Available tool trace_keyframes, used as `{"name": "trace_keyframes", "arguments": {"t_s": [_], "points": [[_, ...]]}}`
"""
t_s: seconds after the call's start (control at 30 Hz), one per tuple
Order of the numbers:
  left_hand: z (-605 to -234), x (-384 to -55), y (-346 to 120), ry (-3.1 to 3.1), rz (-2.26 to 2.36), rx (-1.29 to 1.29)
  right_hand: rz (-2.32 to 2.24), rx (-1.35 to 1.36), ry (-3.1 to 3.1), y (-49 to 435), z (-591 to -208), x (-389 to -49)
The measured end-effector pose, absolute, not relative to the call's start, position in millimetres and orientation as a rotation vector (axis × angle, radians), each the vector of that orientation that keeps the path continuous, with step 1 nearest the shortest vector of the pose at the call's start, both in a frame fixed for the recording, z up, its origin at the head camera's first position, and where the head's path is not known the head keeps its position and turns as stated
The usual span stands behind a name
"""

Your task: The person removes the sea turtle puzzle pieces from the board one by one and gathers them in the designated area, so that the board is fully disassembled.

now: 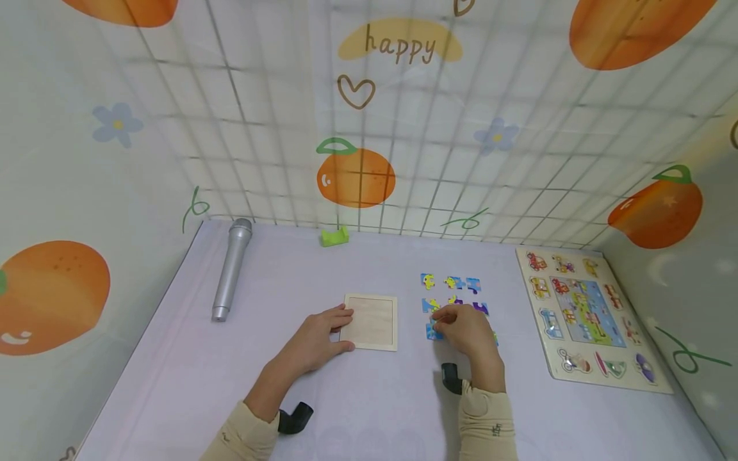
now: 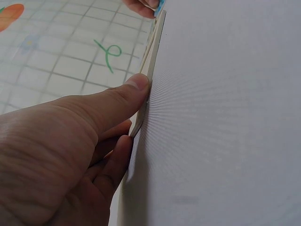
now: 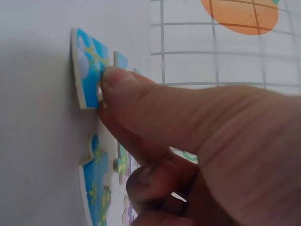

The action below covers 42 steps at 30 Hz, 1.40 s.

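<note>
A shallow square wooden tray [image 1: 373,323] with a raised rim lies flat on the table. My left hand [image 1: 319,336] rests against its left side, the thumb at the near corner and the other fingers farther up the rim. In the left wrist view, the thumb [image 2: 124,96] presses on the tray's edge. My right hand [image 1: 467,330] pinches a blue jigsaw piece [image 3: 89,70] between thumb and index finger, low over the table. Around that hand several more colourful pieces [image 1: 427,281] lie in loose rows, some partly hidden by it. Another blue piece [image 3: 94,183] shows below the held one.
To the right lies a wooden vehicle puzzle board [image 1: 594,320]. A silver microphone [image 1: 232,270] lies at the left, and a small green object [image 1: 335,237] at the back edge. Behind the table stands a wire grid with printed cloth. Black wrist mounts [image 1: 295,418] stick out beside both sleeves.
</note>
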<state>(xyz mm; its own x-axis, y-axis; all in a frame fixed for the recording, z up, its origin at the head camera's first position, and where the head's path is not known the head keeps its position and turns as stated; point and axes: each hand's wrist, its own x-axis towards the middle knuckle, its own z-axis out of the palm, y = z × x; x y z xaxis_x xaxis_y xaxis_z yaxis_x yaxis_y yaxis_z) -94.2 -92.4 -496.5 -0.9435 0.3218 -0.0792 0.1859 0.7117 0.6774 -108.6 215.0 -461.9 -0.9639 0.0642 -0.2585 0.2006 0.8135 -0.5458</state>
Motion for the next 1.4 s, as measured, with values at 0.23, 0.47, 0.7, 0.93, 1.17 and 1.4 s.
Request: {"name": "trace_keyframes", "arguments": {"t_s": [0.23, 0.47, 0.7, 0.93, 1.17, 1.4], "points": [[-494.8, -94.2, -92.3, 2.736, 1.037, 0.412, -0.877, 0.21, 2.756, 215.1, -460.2, -108.8], [-494.4, -93.9, -92.0, 2.735, 1.042, 0.414, -0.883, 0.194, 2.76, 215.4, -459.9, -108.0], [-495.0, -93.9, -92.3, 2.73, 1.044, 0.414, -0.854, 0.204, 2.775, 214.6, -459.6, -107.9], [-494.2, -93.7, -92.4, 2.73, 1.037, 0.423, -0.803, 0.213, 2.787, 214.6, -459.5, -108.9], [-494.1, -93.6, -92.5, 2.73, 1.028, 0.422, -0.796, 0.253, 2.775, 213.4, -459.3, -109.2], [-494.7, -93.5, -92.7, 2.73, 1.028, 0.426, -0.782, 0.254, 2.776, 213.8, -459.3, -109.3]]}}
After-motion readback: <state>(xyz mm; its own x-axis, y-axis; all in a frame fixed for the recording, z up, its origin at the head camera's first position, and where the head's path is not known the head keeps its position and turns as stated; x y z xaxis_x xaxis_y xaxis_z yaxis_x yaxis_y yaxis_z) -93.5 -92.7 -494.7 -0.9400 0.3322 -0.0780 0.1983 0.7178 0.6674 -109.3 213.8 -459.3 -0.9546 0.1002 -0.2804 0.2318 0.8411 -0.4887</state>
